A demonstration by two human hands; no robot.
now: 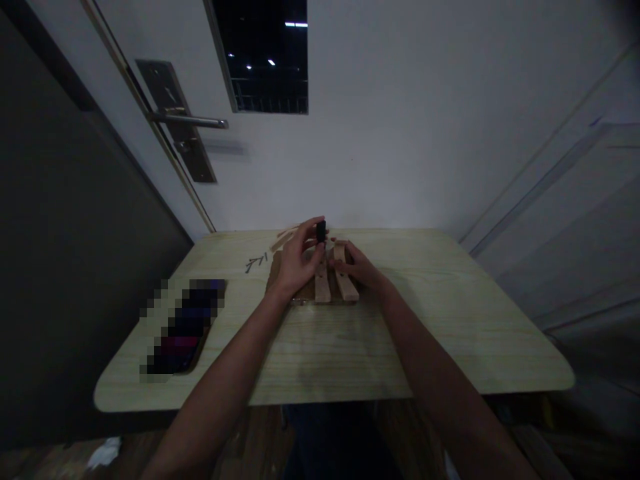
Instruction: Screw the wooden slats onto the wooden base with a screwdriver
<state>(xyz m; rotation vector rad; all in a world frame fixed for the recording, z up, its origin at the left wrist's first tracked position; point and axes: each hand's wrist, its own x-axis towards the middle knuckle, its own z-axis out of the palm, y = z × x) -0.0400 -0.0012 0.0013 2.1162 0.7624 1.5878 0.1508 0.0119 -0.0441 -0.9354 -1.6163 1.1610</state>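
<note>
My left hand (300,261) is closed, its fingers and thumb around a small upright black piece (321,231) whose kind I cannot make out. Below that piece lies a narrow wooden strip (323,288) with a dark hole. My right hand (361,265) grips a second wooden strip (348,289), which lies slightly slanted beside the first, with a gap between them. Under both strips is a brown board that looks like cardboard (274,272). The fingertips partly cover the far ends of the strips.
Several screws (256,261) lie left of the board, and thin wooden pieces (284,239) behind it. A phone-like device (200,347), mostly pixelated, rests on the pale table (440,333) at left. Behind stands a white door with a metal handle (190,121).
</note>
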